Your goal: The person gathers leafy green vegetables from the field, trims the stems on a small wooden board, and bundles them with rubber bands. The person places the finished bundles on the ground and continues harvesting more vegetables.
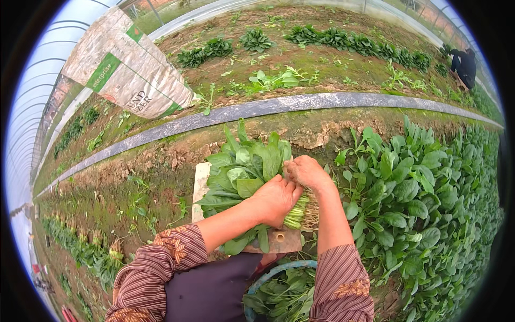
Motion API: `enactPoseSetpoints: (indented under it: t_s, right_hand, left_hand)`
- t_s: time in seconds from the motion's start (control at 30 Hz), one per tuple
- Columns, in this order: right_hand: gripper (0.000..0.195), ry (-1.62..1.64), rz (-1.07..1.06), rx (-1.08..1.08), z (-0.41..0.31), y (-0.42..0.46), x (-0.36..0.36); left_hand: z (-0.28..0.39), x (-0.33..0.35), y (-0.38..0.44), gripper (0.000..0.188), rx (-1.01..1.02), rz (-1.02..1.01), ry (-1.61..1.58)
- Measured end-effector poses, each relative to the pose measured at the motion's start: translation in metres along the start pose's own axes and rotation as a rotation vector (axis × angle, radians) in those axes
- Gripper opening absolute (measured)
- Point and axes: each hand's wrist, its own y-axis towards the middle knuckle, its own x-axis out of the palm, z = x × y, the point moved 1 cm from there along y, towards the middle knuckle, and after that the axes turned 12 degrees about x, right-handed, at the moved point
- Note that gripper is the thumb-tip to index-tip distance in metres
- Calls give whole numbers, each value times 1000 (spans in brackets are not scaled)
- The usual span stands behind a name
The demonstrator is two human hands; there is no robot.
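Observation:
A bunch of leafy spinach-like greens [247,169] lies across a worn board [201,181] in front of me, its leaves to the left. Its pale green stems [295,213] and thin roots [310,211] point right. My left hand [277,199] lies over the bunch where leaves meet stems, its fingers curled. Just above it, my right hand [305,173] is pinched close by the bunch's upper edge, its fingertips meeting those of my left hand. Whether a tie is between the fingertips cannot be seen. What lies under both palms is hidden.
A blue-rimmed basket [267,275] of loose greens is below the board. Dense growing greens [426,209] fill the right. Tied bunches [114,253] lie lower left. A large white sack [132,72] stands beyond a dark flat strip [281,104]. A person [464,68] crouches far right.

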Motion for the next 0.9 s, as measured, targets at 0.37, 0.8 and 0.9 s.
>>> enactPoseSetpoints:
  t_s: [0.37, 0.8, 0.9]
  right_hand:
    - [67, 244, 205, 314, -28, 13, 36]
    - [75, 154, 237, 190, -25, -1, 38]
    - [66, -63, 352, 92, -62, -57, 47]
  left_hand:
    - [26, 33, 2, 46, -138, 141, 274]
    - [30, 60, 22, 47, -190, 209, 536]
    - [28, 61, 18, 47, -180, 21, 426]
